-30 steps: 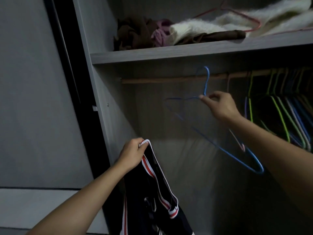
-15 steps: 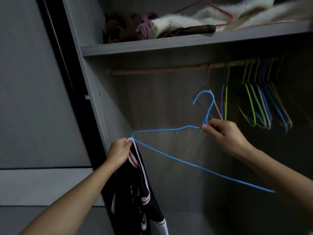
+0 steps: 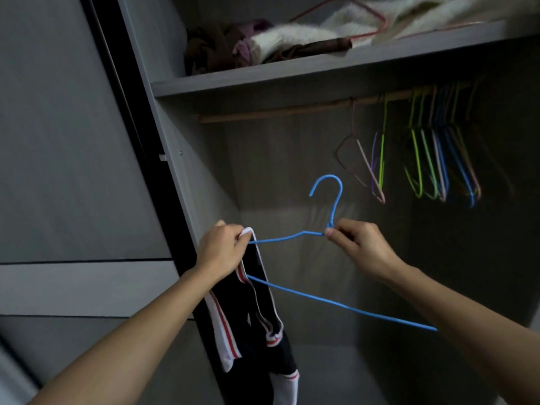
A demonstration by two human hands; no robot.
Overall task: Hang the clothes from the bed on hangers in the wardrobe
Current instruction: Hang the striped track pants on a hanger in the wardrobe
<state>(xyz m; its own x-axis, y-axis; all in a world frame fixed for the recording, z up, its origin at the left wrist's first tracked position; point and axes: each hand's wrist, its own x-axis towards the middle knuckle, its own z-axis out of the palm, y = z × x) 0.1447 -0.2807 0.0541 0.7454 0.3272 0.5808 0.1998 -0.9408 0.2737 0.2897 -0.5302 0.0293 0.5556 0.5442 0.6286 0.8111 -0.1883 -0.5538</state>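
Hanger point(image 3: 336, 301) met garment point(image 3: 260, 314) at frame centre
Left hand point(image 3: 225, 252) gripped the garment's strap at the hanger's left tip; right hand point(image 3: 359, 247) pinched its neck, below the rail point(image 3: 274, 111)

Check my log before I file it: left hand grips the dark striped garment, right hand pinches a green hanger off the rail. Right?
Not green: the head view shows the right hand pinching a blue hanger. The left hand gripping the dark striped garment stands, as does the rest.
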